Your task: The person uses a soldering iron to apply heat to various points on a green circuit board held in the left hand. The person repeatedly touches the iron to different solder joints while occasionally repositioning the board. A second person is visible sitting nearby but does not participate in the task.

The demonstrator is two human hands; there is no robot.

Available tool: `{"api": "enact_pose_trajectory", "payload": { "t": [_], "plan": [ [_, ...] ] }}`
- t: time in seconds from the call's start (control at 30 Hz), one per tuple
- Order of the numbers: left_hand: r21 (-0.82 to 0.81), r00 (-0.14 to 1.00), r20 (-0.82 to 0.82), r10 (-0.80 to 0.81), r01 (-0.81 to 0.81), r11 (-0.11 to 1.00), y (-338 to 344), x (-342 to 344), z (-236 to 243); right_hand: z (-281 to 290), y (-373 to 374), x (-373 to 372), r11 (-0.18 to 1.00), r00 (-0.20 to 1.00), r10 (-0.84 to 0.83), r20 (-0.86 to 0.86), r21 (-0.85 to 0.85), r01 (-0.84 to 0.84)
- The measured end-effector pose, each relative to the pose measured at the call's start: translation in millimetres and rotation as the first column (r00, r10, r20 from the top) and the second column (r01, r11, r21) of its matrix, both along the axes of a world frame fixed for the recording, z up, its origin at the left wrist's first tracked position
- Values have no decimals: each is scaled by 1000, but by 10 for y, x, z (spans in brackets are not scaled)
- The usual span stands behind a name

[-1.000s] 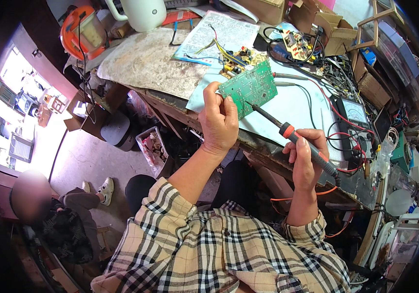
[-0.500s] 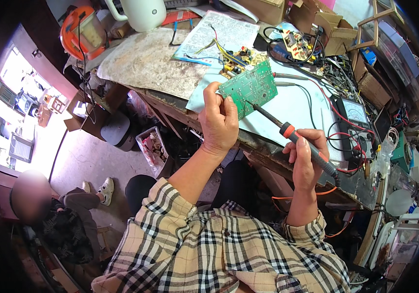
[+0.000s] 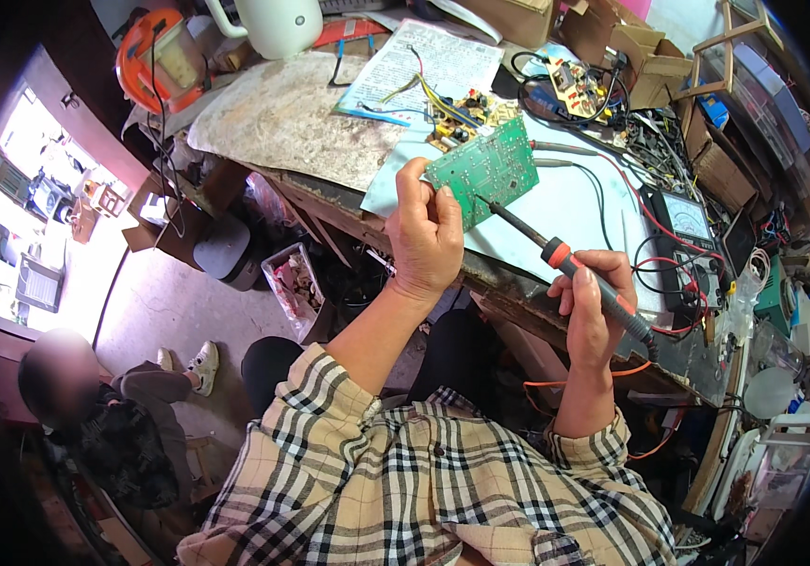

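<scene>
My left hand pinches the near left edge of a green circuit board, holding it tilted above the bench with the solder side facing me. In my right hand is a soldering iron with a black and orange handle. Its dark tip meets or nearly meets the lower middle of the board; I cannot tell whether it touches. Behind the board lies another populated circuit board with yellow and dark wires, partly hidden by the green one.
An analog multimeter with red and black leads sits at the right. A printed sheet, a white kettle and a corded circuit board are farther back. The iron's orange cord hangs near the bench edge. At left sits another person.
My left hand and the green board have shifted very slightly to the right. The soldering iron stays almost where it was.
</scene>
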State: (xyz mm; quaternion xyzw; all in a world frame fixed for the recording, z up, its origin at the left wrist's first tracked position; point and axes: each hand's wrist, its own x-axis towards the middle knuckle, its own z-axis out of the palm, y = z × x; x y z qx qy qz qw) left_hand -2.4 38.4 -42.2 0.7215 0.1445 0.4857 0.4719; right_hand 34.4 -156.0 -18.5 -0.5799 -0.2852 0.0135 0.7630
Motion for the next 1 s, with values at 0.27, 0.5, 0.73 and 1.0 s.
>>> {"api": "enact_pose_trajectory", "payload": {
  "t": [0.27, 0.5, 0.73, 1.0],
  "plan": [
    [14, 1000, -10, 18, -17, 1000, 6, -7, 8, 7, -9, -4, 1000, 1000, -20, 5, 19, 20],
    [15, 1000, -18, 16, -15, 1000, 5, -7, 10, 11, 3, -7, 1000, 1000, -5, -1, 1, 5],
    [13, 1000, -23, 11, -11, 1000, -2, -12, 20, 3, 6, -7, 1000, 1000, -5, -3, 20, 5],
    [12, 1000, -19, 7, -7, 1000, 1, -16, 21, 6, 5, -6, 1000, 1000, 1, -4, 14, -1]
  ]
}}
